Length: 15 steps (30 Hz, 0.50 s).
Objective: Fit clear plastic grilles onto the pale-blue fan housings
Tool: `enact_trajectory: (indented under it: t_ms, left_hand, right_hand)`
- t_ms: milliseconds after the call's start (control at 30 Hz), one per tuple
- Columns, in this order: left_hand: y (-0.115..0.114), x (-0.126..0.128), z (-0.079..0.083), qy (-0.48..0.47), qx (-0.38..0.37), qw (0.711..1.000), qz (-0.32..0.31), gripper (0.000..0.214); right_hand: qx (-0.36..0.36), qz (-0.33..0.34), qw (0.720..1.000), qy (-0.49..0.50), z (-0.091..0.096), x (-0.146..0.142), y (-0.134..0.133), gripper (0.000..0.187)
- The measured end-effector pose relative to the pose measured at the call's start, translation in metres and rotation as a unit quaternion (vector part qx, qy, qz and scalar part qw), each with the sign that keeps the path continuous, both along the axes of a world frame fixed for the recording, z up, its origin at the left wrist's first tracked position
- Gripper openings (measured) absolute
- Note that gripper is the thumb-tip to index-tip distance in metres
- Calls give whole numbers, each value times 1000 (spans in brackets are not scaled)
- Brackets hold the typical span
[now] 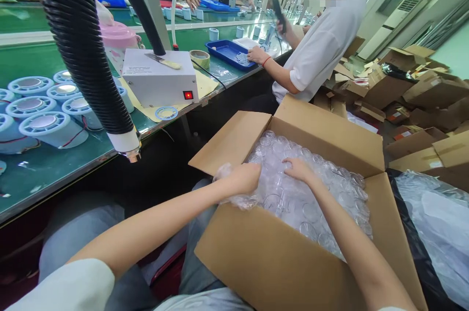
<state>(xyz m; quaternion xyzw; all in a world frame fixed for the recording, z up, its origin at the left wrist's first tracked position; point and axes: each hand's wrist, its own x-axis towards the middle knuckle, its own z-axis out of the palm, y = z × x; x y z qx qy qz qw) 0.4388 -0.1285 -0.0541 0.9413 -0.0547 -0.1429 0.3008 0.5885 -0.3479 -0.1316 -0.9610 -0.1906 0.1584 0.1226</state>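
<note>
Lower centre: an open brown cardboard box (pixel 278 252), which we see filled with clear, round plastic pieces (pixel 330 188). Left hand (pixel 247 179), at the box's left edge: fingers curled into a fist around bunched clear plastic film (pixel 240 200). Right hand (pixel 299 170), right of frame centre, over the pieces: fingers loosely bent and parted; we cannot tell whether they touch any. Upper left, we log a black ribbed hose (pixel 73 47), light-blue round spools (pixel 54 130) on the green bench (pixel 54 164) behind. Upper centre: a pale grey box-shaped unit (pixel 157 76) with lit red switch (pixel 188 95); farther, a blue rectangular tray (pixel 227 56), a co-worker's hand (pixel 258 55) at it.
</note>
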Motion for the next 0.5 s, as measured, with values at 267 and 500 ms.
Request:
enact_trajectory:
  t_ms: [267,500]
  left_hand:
    - [3,9,7,-3,-153,988,30,19]
    - [0,13,-6,28,-253,964,76,18]
  right_hand:
    - [97,11,995,-7,0,-11,-22,16]
    - [312,-87,946,14,27,-23,-52,21]
